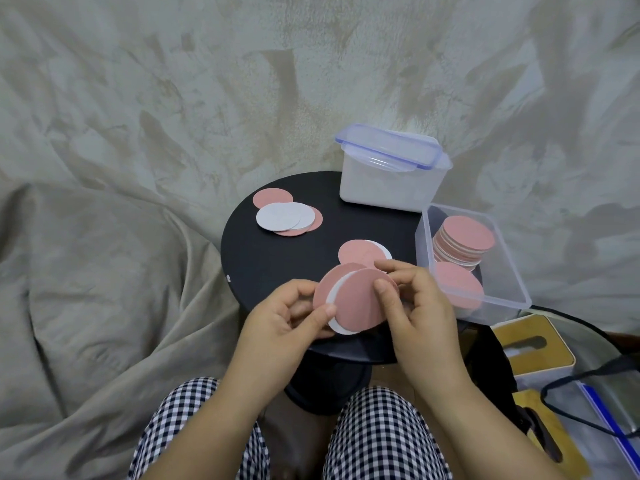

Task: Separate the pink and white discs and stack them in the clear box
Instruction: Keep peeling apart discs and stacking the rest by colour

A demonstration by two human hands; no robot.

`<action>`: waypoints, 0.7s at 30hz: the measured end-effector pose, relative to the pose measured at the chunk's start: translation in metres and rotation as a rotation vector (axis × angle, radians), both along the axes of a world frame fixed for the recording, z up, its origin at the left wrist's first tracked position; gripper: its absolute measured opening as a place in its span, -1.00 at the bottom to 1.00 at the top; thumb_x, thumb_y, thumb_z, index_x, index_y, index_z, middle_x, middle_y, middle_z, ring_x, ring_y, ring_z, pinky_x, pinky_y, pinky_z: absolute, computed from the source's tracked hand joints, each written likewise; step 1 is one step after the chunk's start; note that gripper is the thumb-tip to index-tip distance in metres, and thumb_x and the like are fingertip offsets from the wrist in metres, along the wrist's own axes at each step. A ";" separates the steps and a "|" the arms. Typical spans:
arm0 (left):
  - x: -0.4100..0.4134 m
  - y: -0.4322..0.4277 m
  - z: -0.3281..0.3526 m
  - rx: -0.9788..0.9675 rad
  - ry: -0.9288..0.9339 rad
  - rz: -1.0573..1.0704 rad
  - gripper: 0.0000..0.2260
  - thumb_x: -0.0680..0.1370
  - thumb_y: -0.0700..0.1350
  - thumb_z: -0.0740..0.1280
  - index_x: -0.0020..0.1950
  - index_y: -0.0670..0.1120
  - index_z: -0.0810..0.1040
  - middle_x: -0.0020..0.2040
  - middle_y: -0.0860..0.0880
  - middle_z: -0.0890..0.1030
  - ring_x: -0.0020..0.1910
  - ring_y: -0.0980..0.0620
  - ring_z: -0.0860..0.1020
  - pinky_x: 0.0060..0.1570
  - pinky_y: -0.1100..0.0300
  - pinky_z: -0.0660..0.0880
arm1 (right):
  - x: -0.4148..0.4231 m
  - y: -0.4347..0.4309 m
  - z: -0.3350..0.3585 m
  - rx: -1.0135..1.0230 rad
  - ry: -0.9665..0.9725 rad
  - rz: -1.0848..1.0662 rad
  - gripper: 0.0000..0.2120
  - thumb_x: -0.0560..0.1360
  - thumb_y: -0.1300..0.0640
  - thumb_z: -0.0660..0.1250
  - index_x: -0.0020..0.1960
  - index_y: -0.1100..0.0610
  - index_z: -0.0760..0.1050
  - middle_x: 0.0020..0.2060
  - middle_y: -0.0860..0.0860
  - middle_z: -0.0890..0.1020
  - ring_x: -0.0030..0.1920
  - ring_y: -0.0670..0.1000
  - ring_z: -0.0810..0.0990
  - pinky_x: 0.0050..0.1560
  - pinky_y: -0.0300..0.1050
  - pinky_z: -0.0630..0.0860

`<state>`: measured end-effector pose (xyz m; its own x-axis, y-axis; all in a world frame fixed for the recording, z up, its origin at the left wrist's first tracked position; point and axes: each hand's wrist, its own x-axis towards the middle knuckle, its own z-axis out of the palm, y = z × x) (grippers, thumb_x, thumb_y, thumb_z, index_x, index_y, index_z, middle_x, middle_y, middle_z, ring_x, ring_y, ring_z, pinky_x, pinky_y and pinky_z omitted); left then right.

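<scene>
Above the near edge of the round black table (pixel 270 258), both hands hold a small fan of pink and white discs (pixel 353 303). My left hand (pixel 287 320) pinches the fan's left side with the thumb on a white disc. My right hand (pixel 415 299) grips the front pink disc with thumb on its face. The open clear box (pixel 512 271) at the table's right holds a stack of discs (pixel 462 242) and a leaning pink disc (pixel 457 285). Loose discs lie on the table: a mixed group (pixel 287 216) at the back left and a pink-on-white pair (pixel 363 252) in the middle.
A lidded translucent container (pixel 388 171) stands at the back of the table. A wooden tissue box (pixel 533 348), black cords and a plastic item lie lower right. Rumpled grey-beige fabric (pixel 138 168) surrounds the table. My checked trouser legs are at the bottom.
</scene>
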<state>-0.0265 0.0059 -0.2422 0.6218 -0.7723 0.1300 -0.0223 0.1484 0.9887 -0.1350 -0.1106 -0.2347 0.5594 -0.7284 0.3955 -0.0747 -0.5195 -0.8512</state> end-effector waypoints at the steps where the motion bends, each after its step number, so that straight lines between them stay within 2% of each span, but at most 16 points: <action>1: -0.002 -0.002 0.000 0.001 -0.014 -0.011 -0.81 0.37 -0.09 0.38 -0.05 -0.10 0.55 -0.15 -0.08 0.70 -0.13 -0.01 0.66 -0.13 0.18 0.58 | 0.001 0.000 -0.001 0.033 -0.015 0.003 -0.93 0.48 0.03 0.24 -0.13 -0.14 0.40 -0.02 -0.26 0.55 0.02 -0.29 0.52 -0.08 -0.47 0.43; 3: -0.004 -0.004 0.001 0.002 -0.061 0.000 -0.86 0.43 -0.13 0.40 -0.02 -0.05 0.56 -0.12 -0.06 0.70 -0.10 0.00 0.66 -0.07 0.13 0.58 | 0.001 0.000 -0.002 0.092 -0.044 0.024 -0.84 0.50 0.13 0.26 -0.05 -0.14 0.39 -0.02 -0.25 0.56 0.02 -0.29 0.53 -0.05 -0.46 0.44; 5: -0.005 -0.007 0.002 -0.001 -0.110 0.042 -0.86 0.48 -0.17 0.39 -0.01 0.03 0.56 -0.08 -0.01 0.69 -0.06 0.02 0.65 -0.02 0.08 0.57 | 0.001 -0.002 -0.003 0.166 -0.077 0.114 -0.64 0.51 0.23 0.27 0.13 -0.19 0.34 0.12 -0.25 0.53 0.12 -0.29 0.52 0.06 -0.40 0.45; 8: -0.005 -0.011 0.003 0.022 -0.234 0.110 -0.81 0.51 -0.22 0.35 -0.05 0.10 0.55 -0.08 0.12 0.66 -0.04 0.16 0.63 -0.03 0.22 0.55 | -0.002 -0.005 -0.006 0.129 0.062 0.217 -0.38 0.52 0.27 0.28 0.28 -0.34 0.12 0.21 -0.36 0.40 0.10 -0.32 0.50 0.07 -0.44 0.42; 12: -0.005 -0.014 -0.002 0.120 -0.443 0.126 -0.76 0.54 -0.25 0.29 -0.04 0.13 0.49 -0.11 0.19 0.62 -0.07 0.29 0.58 -0.10 0.47 0.44 | -0.002 -0.005 -0.016 -0.020 0.226 0.177 -0.38 0.53 0.24 0.26 0.35 -0.27 0.06 0.29 -0.19 0.38 0.24 -0.32 0.35 0.17 -0.53 0.27; 14: -0.005 -0.015 -0.008 0.168 -0.591 0.129 -0.78 0.55 -0.19 0.25 0.05 0.14 0.50 -0.05 0.26 0.58 -0.02 0.32 0.53 -0.07 0.53 0.38 | -0.002 -0.005 -0.019 -0.050 0.243 0.161 -0.41 0.54 0.25 0.24 0.37 -0.21 0.07 0.30 -0.16 0.37 0.26 -0.35 0.30 0.21 -0.54 0.22; 16: -0.006 -0.017 -0.014 0.205 -0.668 0.151 -0.70 0.55 -0.10 0.18 0.26 0.09 0.47 0.10 0.29 0.52 0.10 0.37 0.46 0.04 0.58 0.30 | -0.001 -0.005 -0.020 -0.062 0.238 0.151 -0.44 0.55 0.25 0.22 0.37 -0.19 0.07 0.29 -0.15 0.38 0.24 -0.33 0.31 0.21 -0.54 0.21; 18: -0.008 -0.018 -0.018 0.222 -0.708 0.166 -0.61 0.56 -0.06 0.13 0.40 0.04 0.37 0.17 0.24 0.46 0.15 0.37 0.39 0.10 0.60 0.24 | -0.001 -0.005 -0.020 -0.066 0.218 0.132 -0.47 0.56 0.27 0.19 0.37 -0.17 0.09 0.26 -0.13 0.41 0.21 -0.33 0.34 0.18 -0.56 0.21; 21: -0.010 -0.018 -0.020 0.185 -0.766 0.213 -0.59 0.57 -0.03 0.08 0.41 -0.04 0.36 0.09 0.16 0.47 0.08 0.39 0.39 0.06 0.60 0.25 | -0.001 -0.004 -0.019 -0.078 0.162 0.095 -0.51 0.56 0.31 0.18 0.34 -0.14 0.19 0.13 -0.10 0.49 0.12 -0.30 0.40 0.13 -0.53 0.27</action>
<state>-0.0362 -0.0118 -0.2622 0.5478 -0.6981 0.4609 -0.7117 -0.0993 0.6955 -0.1362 -0.1150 -0.2538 0.6849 -0.6400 0.3484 -0.1547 -0.5949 -0.7887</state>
